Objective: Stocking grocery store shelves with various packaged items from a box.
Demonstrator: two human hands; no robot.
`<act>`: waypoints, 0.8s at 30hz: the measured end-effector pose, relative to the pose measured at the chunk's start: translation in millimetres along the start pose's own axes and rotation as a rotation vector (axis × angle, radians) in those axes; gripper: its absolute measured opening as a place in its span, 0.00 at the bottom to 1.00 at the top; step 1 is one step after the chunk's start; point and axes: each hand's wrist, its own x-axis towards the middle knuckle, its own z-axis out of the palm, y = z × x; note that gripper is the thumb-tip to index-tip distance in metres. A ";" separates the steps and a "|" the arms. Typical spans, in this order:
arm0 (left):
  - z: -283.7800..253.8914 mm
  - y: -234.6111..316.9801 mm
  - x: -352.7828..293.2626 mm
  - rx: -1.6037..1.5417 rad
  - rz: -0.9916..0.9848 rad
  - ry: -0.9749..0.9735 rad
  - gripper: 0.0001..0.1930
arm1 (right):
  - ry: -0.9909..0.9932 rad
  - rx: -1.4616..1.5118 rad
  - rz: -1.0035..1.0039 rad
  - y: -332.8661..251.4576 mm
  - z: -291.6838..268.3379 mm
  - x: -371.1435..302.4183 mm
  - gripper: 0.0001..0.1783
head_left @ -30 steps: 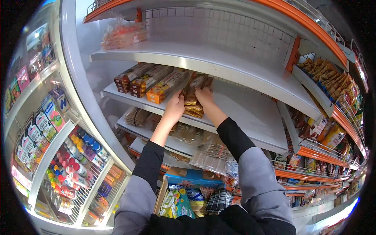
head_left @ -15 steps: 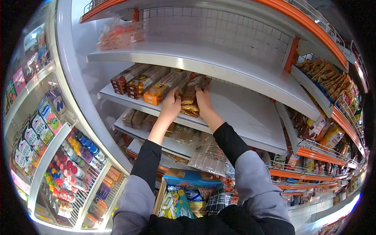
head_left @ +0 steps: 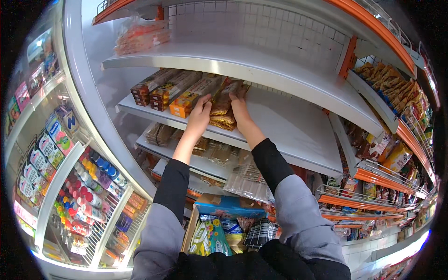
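Observation:
A stack of flat golden-brown snack packets [head_left: 223,112] lies on the middle white shelf [head_left: 289,128], its front end toward me. My left hand [head_left: 200,115] closes on the stack's left side, between it and the orange snack boxes [head_left: 183,108]. Along the right side my right hand [head_left: 239,108] presses, its fingers reaching over the top. Both hands hold the stack between them, and some fingertips are hidden. Left of the orange boxes are two more rows of stacked brown and yellow boxes [head_left: 161,103].
Close above hangs another white shelf [head_left: 224,63] with clear bags of pinkish snacks [head_left: 142,38]. A lower shelf holds clear-wrapped packets [head_left: 219,153]. Below me stands an open carton [head_left: 228,210] of bagged goods. A drinks fridge [head_left: 74,140] is left; orange-edged snack racks [head_left: 387,179] are right.
The stack has shifted slightly back and to the left, closer to the orange boxes. Both hands have moved with it, and the view has tilted a little.

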 end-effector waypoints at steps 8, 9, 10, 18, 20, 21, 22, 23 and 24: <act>-8.4 8.1 -40.0 0.049 0.162 0.095 0.28 | 0.191 -0.116 0.111 -33.1 4.2 -29.2 0.34; -1.3 8.3 -48.0 0.043 0.157 0.082 0.28 | 0.243 -0.115 0.049 -23.8 -5.5 -24.0 0.34; -2.9 6.3 -60.8 -0.065 0.190 0.115 0.28 | 0.255 -0.066 0.098 -23.9 -3.5 -25.0 0.34; -15.3 -84.1 -194.0 -0.282 -0.149 0.187 0.25 | 0.282 0.079 -0.313 -63.0 -20.5 -74.3 0.25; -23.6 -125.8 -247.7 -0.430 -0.372 0.161 0.27 | 0.263 0.162 -0.515 -68.3 -0.7 -138.9 0.22; -24.0 -144.9 -273.7 -0.579 -0.492 0.112 0.27 | 0.273 0.076 -0.489 -59.4 -0.8 -178.2 0.18; -18.8 -154.7 -296.6 -0.652 -0.644 0.060 0.26 | 0.226 -0.021 -0.491 -46.8 -8.1 -219.8 0.15; -17.9 -162.1 -320.9 -0.713 -0.794 0.023 0.25 | 0.199 -0.302 -0.564 -19.9 -14.1 -256.9 0.12; -14.0 -172.0 -341.7 -0.672 -0.881 -0.076 0.25 | 0.137 -0.363 -0.236 11.2 -18.3 -305.0 0.11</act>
